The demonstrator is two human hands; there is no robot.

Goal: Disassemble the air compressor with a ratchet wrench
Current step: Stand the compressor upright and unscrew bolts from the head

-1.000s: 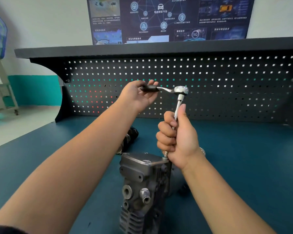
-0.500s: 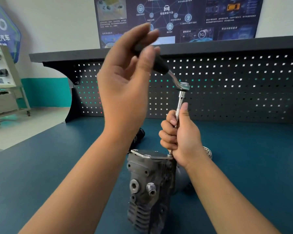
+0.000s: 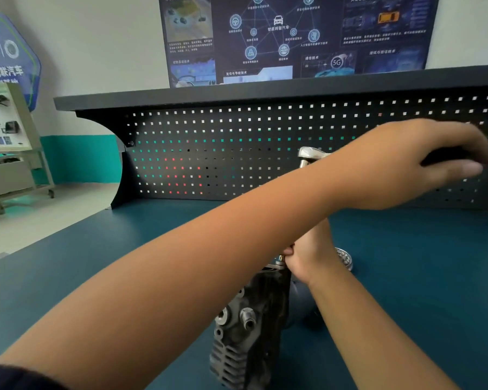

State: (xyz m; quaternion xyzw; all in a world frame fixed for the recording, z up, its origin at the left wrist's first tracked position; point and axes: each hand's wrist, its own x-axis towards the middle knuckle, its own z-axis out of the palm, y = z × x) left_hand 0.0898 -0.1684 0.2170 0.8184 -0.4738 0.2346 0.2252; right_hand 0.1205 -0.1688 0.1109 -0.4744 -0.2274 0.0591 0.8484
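The compressor stands on end on the table. My right hand sits right on top of the compressor, fingers curled round the wrench's upright shaft, which my left forearm mostly hides. The wrench head shows high above the compressor, in front of the pegboard. My left arm crosses over the compressor to its right, and my left hand wraps the wrench's black handle. A round metal part lies just behind the compressor, beside my right wrist.
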